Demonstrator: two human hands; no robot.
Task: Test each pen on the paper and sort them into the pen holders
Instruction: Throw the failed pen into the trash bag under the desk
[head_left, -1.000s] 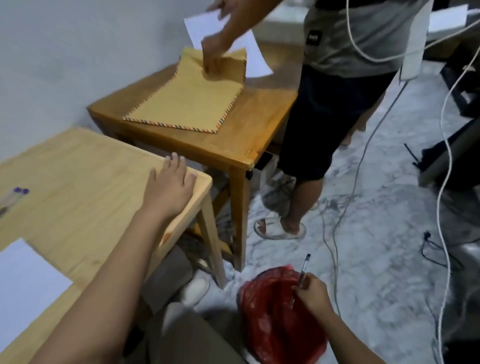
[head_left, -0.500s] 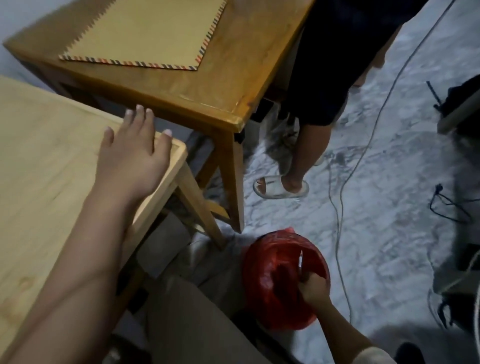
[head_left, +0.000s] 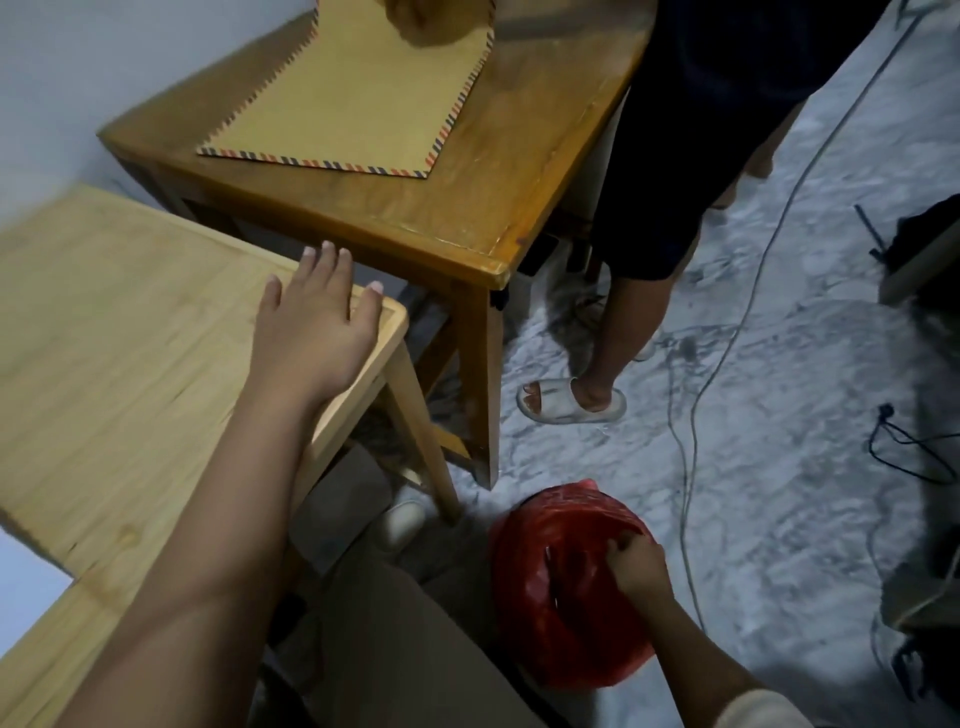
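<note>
Down low on the right, right hand (head_left: 636, 569) is curled over the crinkly red plastic bin bag (head_left: 524, 613), can't tell if it's gripping anything. Left hand (head_left: 311, 332) lies flat, fingers straight, on the pale wooden table (head_left: 130, 332). Plain white paper sheet (head_left: 26, 592) sits at its near-left edge.

No legible text, labels, brands or numbers anywhere in view; the brown envelope (head_left: 353, 104) at 12 o'clock on the darker desk (head_left: 498, 208) has only a red-and-blue striped edge, no print.
</note>
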